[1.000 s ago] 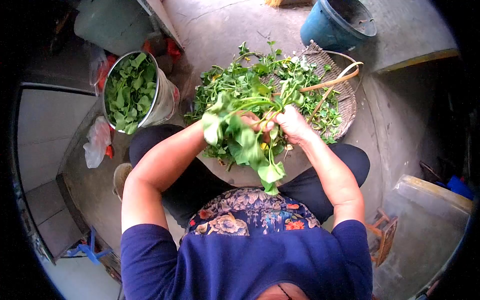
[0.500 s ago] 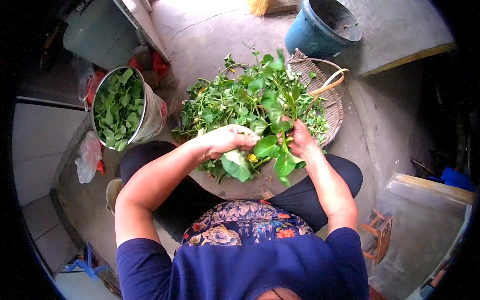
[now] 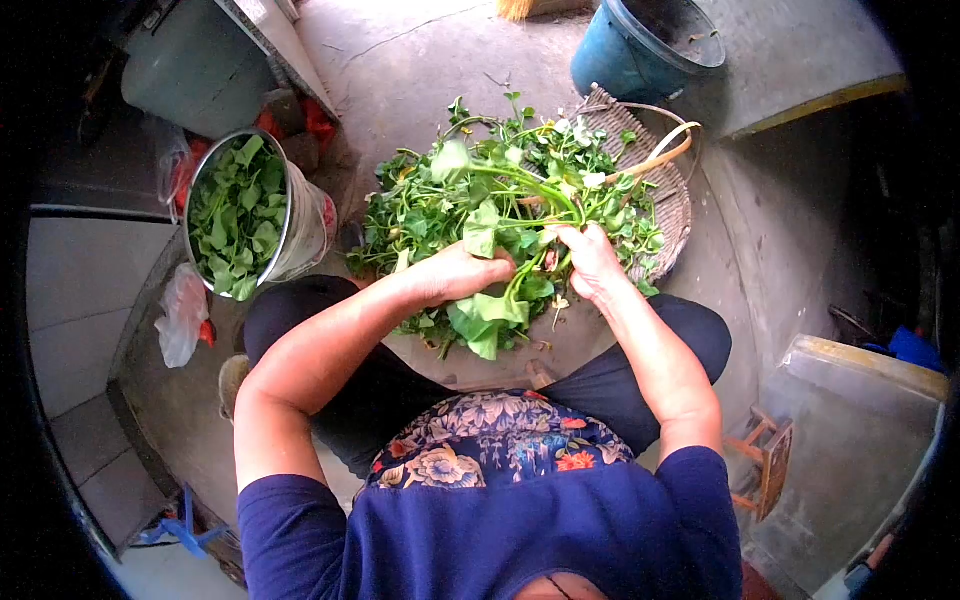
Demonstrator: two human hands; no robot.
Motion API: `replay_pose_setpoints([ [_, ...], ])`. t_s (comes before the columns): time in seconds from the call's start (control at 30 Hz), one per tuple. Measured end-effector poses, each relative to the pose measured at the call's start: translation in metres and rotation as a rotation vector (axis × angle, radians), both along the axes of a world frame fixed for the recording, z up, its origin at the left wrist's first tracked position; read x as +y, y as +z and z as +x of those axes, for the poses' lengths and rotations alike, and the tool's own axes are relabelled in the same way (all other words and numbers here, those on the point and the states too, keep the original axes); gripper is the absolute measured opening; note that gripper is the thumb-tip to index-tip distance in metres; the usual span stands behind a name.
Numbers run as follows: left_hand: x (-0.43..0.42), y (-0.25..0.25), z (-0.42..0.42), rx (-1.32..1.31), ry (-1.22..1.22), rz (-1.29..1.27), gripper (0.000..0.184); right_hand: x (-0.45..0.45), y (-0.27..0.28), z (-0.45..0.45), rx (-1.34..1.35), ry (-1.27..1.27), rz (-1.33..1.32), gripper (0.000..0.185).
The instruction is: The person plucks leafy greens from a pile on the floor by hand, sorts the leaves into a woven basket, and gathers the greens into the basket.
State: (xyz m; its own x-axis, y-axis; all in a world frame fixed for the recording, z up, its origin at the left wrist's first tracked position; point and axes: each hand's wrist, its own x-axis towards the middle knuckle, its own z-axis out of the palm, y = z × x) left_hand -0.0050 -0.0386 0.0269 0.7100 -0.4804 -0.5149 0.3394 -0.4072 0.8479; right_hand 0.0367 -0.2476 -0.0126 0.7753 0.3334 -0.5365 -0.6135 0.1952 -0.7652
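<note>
My right hand point(image 3: 592, 262) is closed around the lower ends of green leafy stems point(image 3: 520, 182), which slant up and to the left over the heap. My left hand point(image 3: 465, 273) is closed too, with broad green leaves point(image 3: 490, 318) hanging below its fingers; its fingertips are partly hidden by foliage. Beneath both hands lies a heap of leafy greens point(image 3: 410, 220), spilling over a flat woven basket point(image 3: 668, 205) with a curved handle point(image 3: 665, 155). To the left stands a bucket point(image 3: 305, 225) filled with picked leaves point(image 3: 238, 215).
A blue bin point(image 3: 625, 58) stands beyond the basket at the back right. A clear plastic bag point(image 3: 182, 318) lies below the leaf bucket. On the right is a small wooden stool point(image 3: 770, 465), and a grey-green tub point(image 3: 195, 75) is at the back left.
The stems in my right hand have swung from nearly upright to leaning left. The leaves under my left hand have shifted slightly right. The bucket and basket stay put.
</note>
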Motion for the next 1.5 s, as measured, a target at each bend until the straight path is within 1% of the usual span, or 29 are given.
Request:
replay_pose_setpoints([
  [0.1, 0.001, -0.010, -0.004, -0.022, 0.202, -0.056, 0.026, -0.002, 0.006, -0.001, -0.014, 0.019, 0.013, 0.014],
  [0.13, 0.005, -0.012, -0.006, -0.357, 0.220, -0.074, 0.025, -0.002, 0.006, 0.000, -0.004, 0.001, -0.006, 0.014],
  [0.17, 0.004, -0.015, -0.003, 0.278, 0.507, -0.173, 0.018, -0.003, 0.009, 0.002, 0.001, -0.008, -0.012, 0.013],
  [0.23, 0.012, -0.013, 0.000, 0.151, 0.501, -0.280, 0.017, -0.006, 0.012, 0.006, -0.021, -0.026, -0.009, 0.012],
  [0.27, 0.014, -0.011, -0.001, 0.317, 0.497, -0.360, 0.016, -0.009, 0.011, 0.008, -0.013, -0.025, 0.002, 0.012],
  [0.3, 0.015, -0.010, -0.002, 0.394, 0.485, -0.385, 0.016, -0.011, 0.009, 0.009, -0.004, -0.023, 0.012, 0.012],
  [0.37, 0.012, -0.003, -0.007, 0.474, 0.455, -0.392, 0.017, -0.013, 0.007, 0.010, 0.004, -0.029, 0.025, 0.012],
  [0.43, 0.018, -0.012, -0.009, 0.540, 0.380, -0.411, 0.027, -0.012, 0.007, 0.010, 0.006, -0.044, 0.032, 0.011],
  [0.5, 0.014, -0.015, -0.008, 0.657, 0.400, -0.442, 0.030, -0.009, 0.008, 0.008, 0.012, -0.041, 0.036, 0.012],
  [0.6, 0.010, -0.005, -0.006, 0.679, 0.418, -0.396, 0.027, -0.005, 0.012, 0.004, -0.015, -0.042, 0.015, 0.013],
  [0.7, 0.006, 0.004, -0.009, 0.611, 0.280, -0.437, 0.028, -0.002, 0.016, 0.002, -0.051, -0.046, -0.016, 0.012],
  [0.73, 0.008, -0.003, -0.011, 0.566, 0.265, -0.449, 0.027, -0.002, 0.017, 0.002, -0.056, -0.046, -0.005, 0.011],
  [0.8, 0.010, -0.010, -0.011, 0.495, 0.301, -0.411, 0.027, -0.002, 0.018, 0.003, -0.068, -0.047, 0.018, 0.010],
  [0.87, 0.010, -0.010, -0.010, 0.411, 0.338, -0.381, 0.025, -0.002, 0.023, 0.007, -0.107, 0.003, -0.067, 0.009],
  [0.9, 0.014, -0.012, -0.004, 0.159, 0.190, -0.223, 0.022, -0.002, 0.025, 0.009, -0.126, 0.029, -0.108, 0.008],
  [0.93, 0.019, -0.012, 0.000, 0.034, 0.141, -0.072, 0.021, -0.005, 0.021, 0.010, -0.131, 0.079, -0.125, 0.008],
  [0.97, 0.021, -0.012, 0.003, -0.091, 0.093, 0.081, 0.021, -0.006, 0.021, 0.010, -0.088, 0.073, -0.104, 0.009],
  [1.0, 0.021, -0.013, 0.003, -0.118, 0.155, 0.097, 0.020, -0.006, 0.021, 0.008, -0.046, 0.069, -0.082, 0.009],
  [1.07, 0.021, -0.021, 0.005, -0.012, 0.342, 0.032, 0.019, -0.003, 0.016, 0.004, -0.004, 0.023, -0.035, 0.010],
  [1.1, 0.019, -0.015, 0.007, 0.041, 0.437, -0.002, 0.019, -0.002, 0.015, 0.003, -0.014, 0.022, -0.010, 0.011],
  [1.13, 0.010, -0.003, 0.005, -0.033, 0.634, -0.083, 0.018, 0.000, 0.014, 0.001, -0.001, -0.002, 0.013, 0.012],
  [1.17, 0.010, -0.003, 0.007, -0.083, 0.738, -0.141, 0.018, 0.002, 0.014, -0.002, 0.011, -0.028, 0.035, 0.012],
  [1.23, 0.026, -0.011, 0.017, -0.169, 0.841, -0.134, 0.019, 0.004, 0.016, -0.004, 0.014, -0.072, 0.100, 0.010],
  [1.27, 0.033, -0.009, 0.020, -0.254, 0.814, -0.099, 0.020, 0.004, 0.014, -0.003, 0.021, -0.092, 0.110, 0.010],
  [1.3, 0.040, -0.007, 0.025, -0.430, 0.690, -0.114, 0.021, 0.002, 0.013, -0.002, 0.027, -0.114, 0.121, 0.010],
  [1.37, 0.053, -0.004, 0.027, -0.101, 0.656, -0.194, 0.019, -0.001, 0.014, 0.001, -0.023, -0.115, 0.130, 0.009],
  [1.4, 0.049, 0.006, 0.024, -0.055, 0.744, -0.348, 0.020, -0.002, 0.016, 0.002, -0.042, -0.122, 0.135, 0.009],
  [1.43, 0.054, 0.003, 0.025, -0.087, 0.767, -0.346, 0.019, -0.003, 0.020, 0.002, -0.062, -0.128, 0.140, 0.009],
  [1.5, 0.066, 0.004, 0.028, -0.255, 0.790, -0.297, 0.019, -0.003, 0.023, 0.001, -0.127, -0.131, 0.104, 0.008],
])
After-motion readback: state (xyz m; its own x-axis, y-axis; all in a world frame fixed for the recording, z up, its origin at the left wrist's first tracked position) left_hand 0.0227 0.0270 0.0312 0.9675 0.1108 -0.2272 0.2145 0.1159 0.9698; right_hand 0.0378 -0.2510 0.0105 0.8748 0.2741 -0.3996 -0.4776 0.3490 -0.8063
